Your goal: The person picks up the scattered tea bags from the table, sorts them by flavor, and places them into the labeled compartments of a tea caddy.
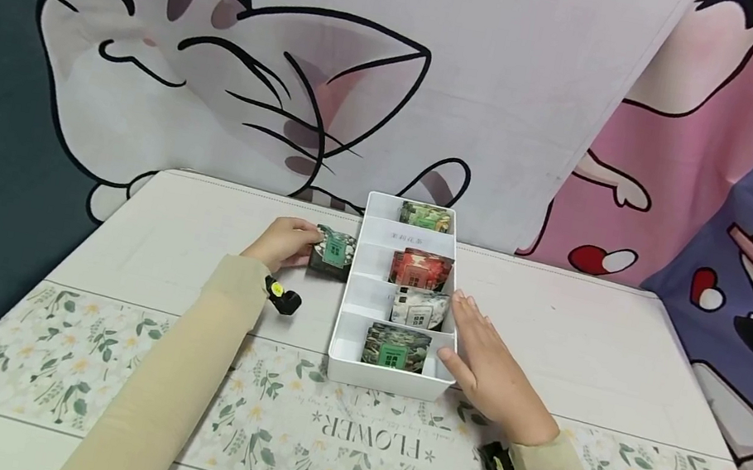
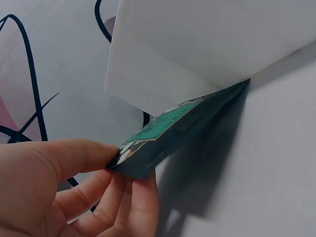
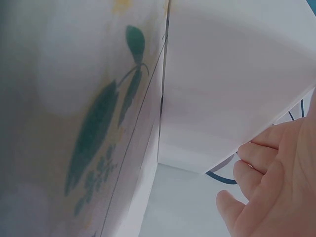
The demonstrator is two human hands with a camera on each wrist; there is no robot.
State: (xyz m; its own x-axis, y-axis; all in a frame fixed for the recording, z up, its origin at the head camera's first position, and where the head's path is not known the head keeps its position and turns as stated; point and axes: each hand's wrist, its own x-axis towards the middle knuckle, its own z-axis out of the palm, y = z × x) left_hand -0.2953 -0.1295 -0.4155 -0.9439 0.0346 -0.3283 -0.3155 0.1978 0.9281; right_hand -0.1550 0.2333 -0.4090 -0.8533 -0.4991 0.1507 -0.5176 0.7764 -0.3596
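A white divided box stands on the table with its compartments running away from me. It holds a green packet at the far end, then a red packet, a white packet and a dark green packet nearest me. One compartment between the green and red packets has no packet. My left hand pinches a dark teal packet against the box's left wall; the left wrist view shows thumb and fingers on that packet. My right hand lies flat with straight fingers against the box's right wall.
A floral table runner printed with FLOWER covers the near part of the white table. A cartoon cat cloth hangs behind the table. Small black wrist cameras sit by both sleeves.
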